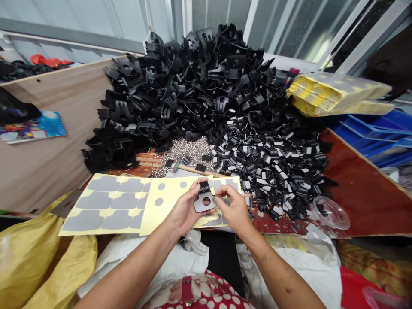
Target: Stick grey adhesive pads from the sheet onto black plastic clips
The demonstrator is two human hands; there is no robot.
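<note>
My left hand [186,207] is closed around the edges of a black plastic part [204,188] whose broad face carries a grey pad [201,207] with a round hole. At the part's right edge, my right hand [234,209] pinches with thumb and forefinger; the fingertips touch the pad's border. Under both hands lie yellow backing sheets [149,223] with grey stickers [93,201] on them. One sheet shows bare round spots where it has no grey. Just behind them rests a hammer [189,168] with a wooden handle.
A tall heap of black plastic parts [193,86] fills the back. Small silvery metal pieces [189,150] and small black clips with grey pads [267,167] lie before it. A clear plastic bowl [334,214], yellow sheet stacks [334,94] and blue trays [380,133] are right. A wooden board [64,163] borders the left.
</note>
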